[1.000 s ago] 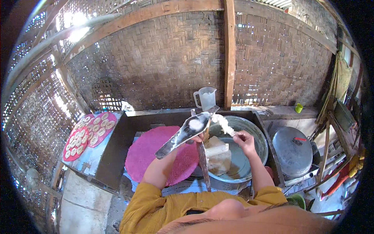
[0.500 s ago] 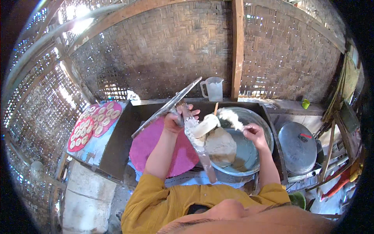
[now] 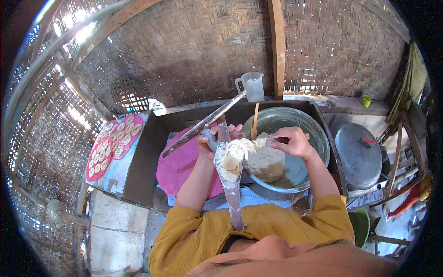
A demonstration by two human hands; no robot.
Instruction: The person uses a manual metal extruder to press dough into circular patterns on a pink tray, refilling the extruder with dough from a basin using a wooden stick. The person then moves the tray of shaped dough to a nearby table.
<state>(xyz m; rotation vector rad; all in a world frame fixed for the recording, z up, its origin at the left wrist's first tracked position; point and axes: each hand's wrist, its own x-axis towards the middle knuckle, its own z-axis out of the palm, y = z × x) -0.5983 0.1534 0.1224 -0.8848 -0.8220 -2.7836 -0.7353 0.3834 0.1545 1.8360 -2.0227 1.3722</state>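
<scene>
My left hand [image 3: 211, 141] is closed round a long-armed dough press [image 3: 234, 198], over the gap between a pink round mat [image 3: 173, 177] and a wide basin [image 3: 320, 127]. One dark bar of it slants up to the right; another runs down toward my chest. Pale sticky dough [image 3: 233, 159] coats its middle, around a short cylinder. My right hand [image 3: 294, 141] pinches a ragged bit of dough [image 3: 258, 144] at the cylinder's far end. Beneath that hand, a big lump of dough [image 3: 267, 165] sits in the basin.
A wooden stick [image 3: 254, 122] leans in the basin. Behind stands a clear plastic jug [image 3: 253, 87]. Pink mats [image 3: 107, 142] bearing several pale coils lie at left. A lidded pot [image 3: 355, 159] is at right, below a small green cup [image 3: 366, 101]. Dark trough walls [image 3: 143, 168] surround the work.
My right hand has moved left with the dough, from over the basin to the press. The press has turned, its lower bar now pointing more straight toward me. My view has shifted slightly.
</scene>
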